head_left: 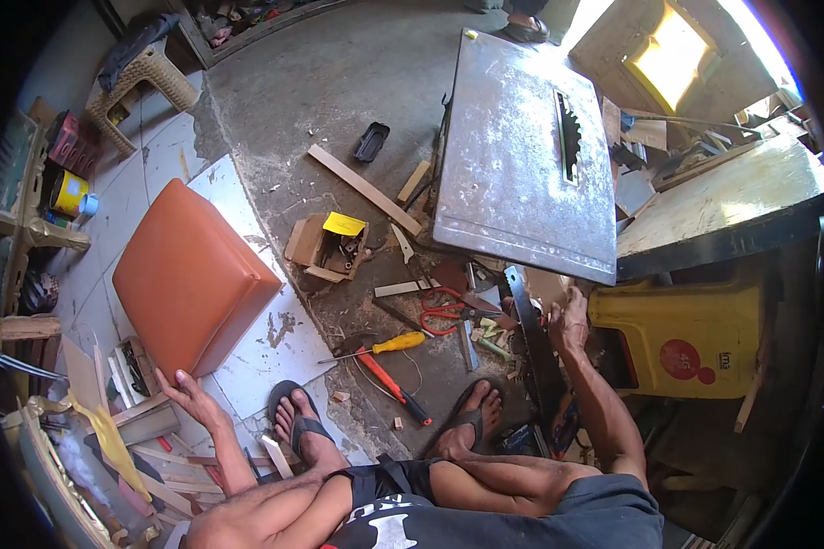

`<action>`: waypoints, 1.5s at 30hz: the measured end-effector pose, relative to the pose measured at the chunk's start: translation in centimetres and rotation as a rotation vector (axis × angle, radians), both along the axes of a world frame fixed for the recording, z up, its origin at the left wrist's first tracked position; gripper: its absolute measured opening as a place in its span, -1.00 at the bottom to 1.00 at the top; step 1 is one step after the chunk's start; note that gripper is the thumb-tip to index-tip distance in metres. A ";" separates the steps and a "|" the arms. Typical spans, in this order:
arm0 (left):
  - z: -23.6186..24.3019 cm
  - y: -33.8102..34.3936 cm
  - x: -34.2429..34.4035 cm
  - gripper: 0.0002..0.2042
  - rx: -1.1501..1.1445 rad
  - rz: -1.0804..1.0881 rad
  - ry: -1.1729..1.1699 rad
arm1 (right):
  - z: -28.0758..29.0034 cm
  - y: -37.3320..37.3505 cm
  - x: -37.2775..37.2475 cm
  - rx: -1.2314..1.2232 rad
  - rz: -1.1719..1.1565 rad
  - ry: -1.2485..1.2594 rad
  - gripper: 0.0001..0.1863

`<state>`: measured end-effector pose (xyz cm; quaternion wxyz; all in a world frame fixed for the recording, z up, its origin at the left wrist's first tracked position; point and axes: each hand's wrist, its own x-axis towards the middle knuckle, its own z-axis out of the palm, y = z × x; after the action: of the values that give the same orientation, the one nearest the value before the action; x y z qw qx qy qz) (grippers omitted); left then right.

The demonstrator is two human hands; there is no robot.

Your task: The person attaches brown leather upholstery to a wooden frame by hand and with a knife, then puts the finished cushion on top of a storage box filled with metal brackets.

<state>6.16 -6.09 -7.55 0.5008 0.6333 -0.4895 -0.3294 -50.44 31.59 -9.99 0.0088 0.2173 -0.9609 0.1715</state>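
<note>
My left hand [192,403] has its fingers spread beside the lower corner of an orange padded stool [188,265]. Whether the fingertips touch the padding is hard to make out. On the other side, my right hand [569,322] reaches up near the front edge of a metal table with a toothed slot [526,156]. Its fingers are slightly bent and apart, close to a pale piece of wood [547,285], with no grip visible. A dark handsaw [533,352] stands just left of my right forearm. Between my feet and the table lie red-handled scissors [441,311] and a yellow-handled screwdriver [398,342].
An orange-and-black hammer [389,384] lies before my feet. Further off are a small cardboard box [325,247] of hardware, a long wood strip [366,189] and a black tray [372,142]. A yellow container [732,339] stands at right, wood scraps [169,457] at lower left.
</note>
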 end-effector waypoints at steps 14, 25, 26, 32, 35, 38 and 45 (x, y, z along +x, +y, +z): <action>0.4 0.1 -0.3 -0.34 0.005 0.021 -0.032 | -2.2 2.9 -0.1 0.092 0.111 -0.627 -0.49; -0.3 0.5 -1.2 -0.37 0.022 0.000 0.001 | -2.3 14.7 -8.0 0.287 -0.130 -0.086 -0.63; -0.4 0.3 -1.3 -0.38 0.017 0.002 -0.006 | -2.1 14.4 -7.8 0.304 -0.110 -0.053 -0.61; 0.3 -0.1 0.3 -0.36 -0.026 0.060 -0.061 | 0.8 1.4 0.6 0.052 0.213 -0.507 -0.31; -0.2 -0.1 -0.2 -0.35 -0.004 0.055 -0.056 | 1.9 -1.8 3.3 0.361 0.413 -0.681 0.04; -0.2 0.3 -1.7 -0.35 0.018 0.027 -0.033 | -3.4 2.5 2.9 0.166 0.518 -0.535 -0.34; 0.4 0.0 -0.6 -0.37 0.010 0.058 -0.031 | 7.5 -0.9 1.6 0.808 0.344 -1.071 -0.49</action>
<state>5.59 -6.04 -7.19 0.4994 0.6548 -0.4769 -0.3073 -48.79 30.72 -2.49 -0.5756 0.2383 -0.7734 -0.1172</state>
